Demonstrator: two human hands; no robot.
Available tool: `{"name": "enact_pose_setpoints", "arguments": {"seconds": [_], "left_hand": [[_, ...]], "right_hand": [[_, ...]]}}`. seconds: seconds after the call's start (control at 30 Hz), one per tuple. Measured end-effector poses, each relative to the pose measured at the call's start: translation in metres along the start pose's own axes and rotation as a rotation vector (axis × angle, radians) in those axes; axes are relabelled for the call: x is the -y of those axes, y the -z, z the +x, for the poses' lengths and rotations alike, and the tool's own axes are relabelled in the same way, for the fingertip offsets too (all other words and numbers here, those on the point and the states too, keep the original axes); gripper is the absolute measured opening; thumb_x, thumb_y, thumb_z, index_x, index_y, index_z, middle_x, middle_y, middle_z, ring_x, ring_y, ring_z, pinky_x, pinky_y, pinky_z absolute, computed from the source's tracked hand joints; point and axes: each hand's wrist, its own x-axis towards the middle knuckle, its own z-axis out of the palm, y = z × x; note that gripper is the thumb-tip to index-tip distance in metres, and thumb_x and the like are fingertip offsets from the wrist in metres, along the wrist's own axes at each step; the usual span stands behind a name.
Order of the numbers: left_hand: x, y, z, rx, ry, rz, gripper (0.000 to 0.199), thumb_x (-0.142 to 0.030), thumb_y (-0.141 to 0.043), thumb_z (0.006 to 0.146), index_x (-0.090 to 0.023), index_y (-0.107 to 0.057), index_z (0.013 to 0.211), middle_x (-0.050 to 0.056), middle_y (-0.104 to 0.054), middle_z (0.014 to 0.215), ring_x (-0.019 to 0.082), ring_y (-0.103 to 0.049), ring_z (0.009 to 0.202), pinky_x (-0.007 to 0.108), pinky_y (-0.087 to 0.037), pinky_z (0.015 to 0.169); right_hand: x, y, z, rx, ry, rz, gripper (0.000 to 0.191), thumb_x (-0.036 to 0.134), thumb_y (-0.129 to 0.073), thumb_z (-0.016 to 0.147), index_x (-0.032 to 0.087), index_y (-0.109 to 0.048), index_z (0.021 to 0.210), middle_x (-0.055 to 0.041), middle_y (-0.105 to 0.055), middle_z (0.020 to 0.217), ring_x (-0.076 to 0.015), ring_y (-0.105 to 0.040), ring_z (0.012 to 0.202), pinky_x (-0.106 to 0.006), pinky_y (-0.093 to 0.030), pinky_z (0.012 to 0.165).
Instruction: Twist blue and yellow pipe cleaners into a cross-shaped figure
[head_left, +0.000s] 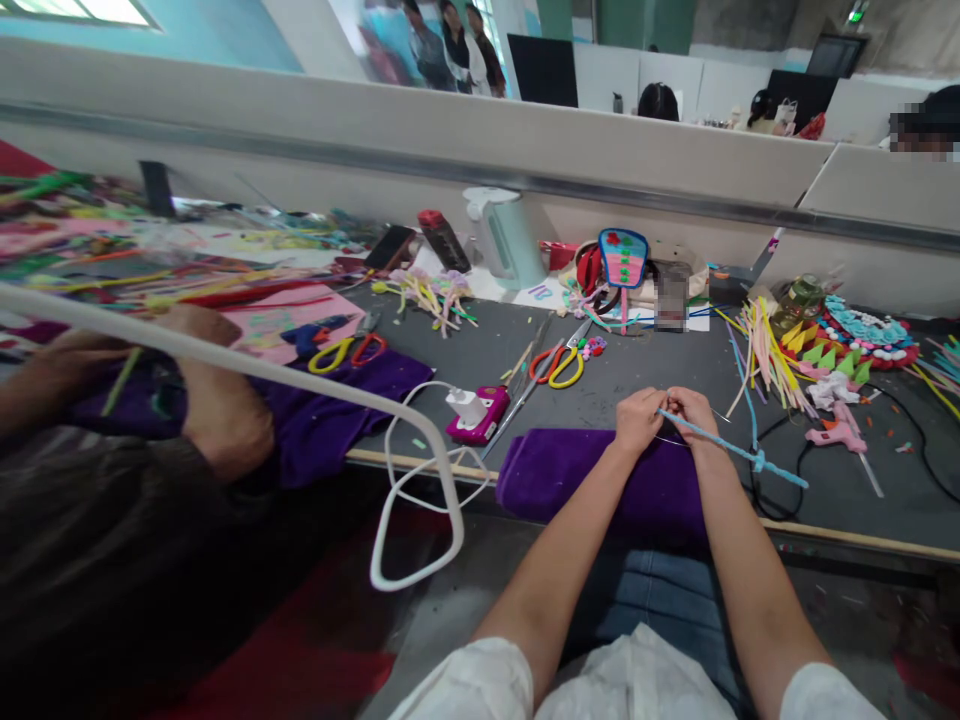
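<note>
My left hand (637,418) and my right hand (691,408) meet fingertip to fingertip above a folded purple cloth (570,470) at the table's front edge. Both are closed in a pinch around one end of a light-blue pipe cleaner (720,440). Its fuzzy stem slants over my right wrist to the lower right, with a small twist near the far end. A thin wire shows by the fingers; what it belongs to is unclear. Right of my hands another blue pipe cleaner (752,410) stands among the materials, and a pink glue gun (838,430) lies further right.
Scissors (566,368) and a magenta power strip (480,415) lie left of the cloth. A white tubular frame (454,500) crosses the left foreground. Beside it a co-worker's arm (225,400) rests over purple cloth. A kettle (510,240) and pipe-cleaner bundles (780,350) stand behind.
</note>
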Motion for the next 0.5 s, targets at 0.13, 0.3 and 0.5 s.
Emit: {"name": "enact_pose_setpoints", "arguments": {"seconds": [0.13, 0.3, 0.5], "left_hand": [[0.005, 0.002, 0.003, -0.025, 0.119, -0.193, 0.022, -0.024, -0.05, 0.085, -0.019, -0.069, 0.077, 0.005, -0.065, 0.073, 0.015, -0.058, 0.07, 0.025, -0.04, 0.067], [0.016, 0.001, 0.008, -0.001, 0.541, -0.701, 0.017, -0.03, -0.062, 0.074, -0.015, -0.069, 0.069, 0.0, -0.06, 0.054, 0.012, -0.054, 0.05, 0.025, -0.044, 0.054], [0.016, 0.003, 0.012, 0.007, 0.656, -1.022, 0.03, -0.034, -0.074, 0.065, -0.013, -0.071, 0.088, 0.003, -0.066, 0.067, 0.012, -0.06, 0.056, 0.025, -0.051, 0.057]], "right_hand": [[0.002, 0.0, -0.004, -0.004, -0.022, -0.031, 0.017, 0.026, -0.071, 0.054, 0.019, -0.056, 0.056, 0.007, -0.046, 0.045, -0.006, -0.038, 0.043, -0.019, -0.038, 0.042], [0.006, 0.001, -0.012, 0.038, 0.089, -0.176, 0.028, 0.037, -0.077, 0.056, 0.018, -0.066, 0.073, 0.0032, -0.058, 0.061, -0.0081, -0.048, 0.05, -0.019, -0.042, 0.042], [0.005, 0.007, -0.006, -0.024, 0.317, -0.331, 0.027, 0.042, -0.07, 0.066, 0.017, -0.068, 0.074, 0.0042, -0.055, 0.057, -0.0077, -0.046, 0.047, -0.02, -0.042, 0.042]]}}
